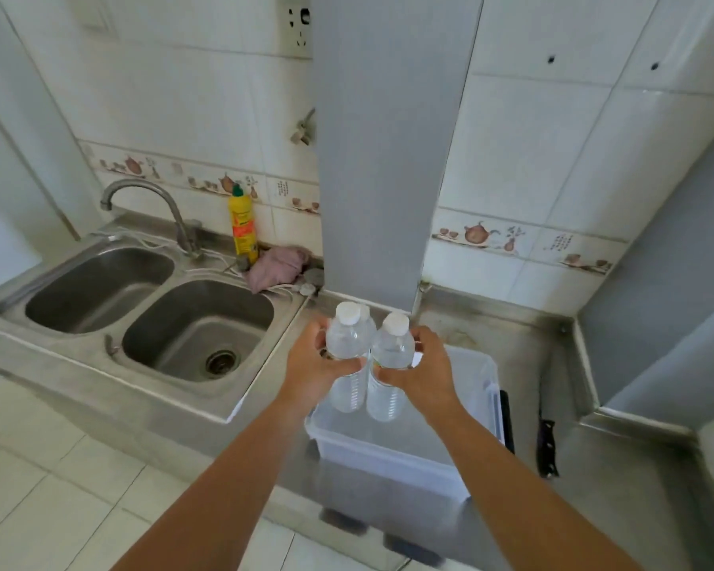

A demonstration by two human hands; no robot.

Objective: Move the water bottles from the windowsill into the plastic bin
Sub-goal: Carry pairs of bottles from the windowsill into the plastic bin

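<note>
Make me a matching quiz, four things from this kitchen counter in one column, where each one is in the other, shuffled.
1. water bottles
2. yellow bottle
3. pink cloth
4. plastic bin

A. behind the sink, beside the tap
B. on the counter, under the hands
C. held in both hands
D. crumpled by the grey column

Pairs: 1-C, 2-A, 3-D, 4-B

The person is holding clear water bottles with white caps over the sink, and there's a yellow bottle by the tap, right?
Not quite. The head view shows the clear water bottles with white caps held over the clear plastic bin, not the steel double sink. The yellow bottle does stand by the tap.
</note>
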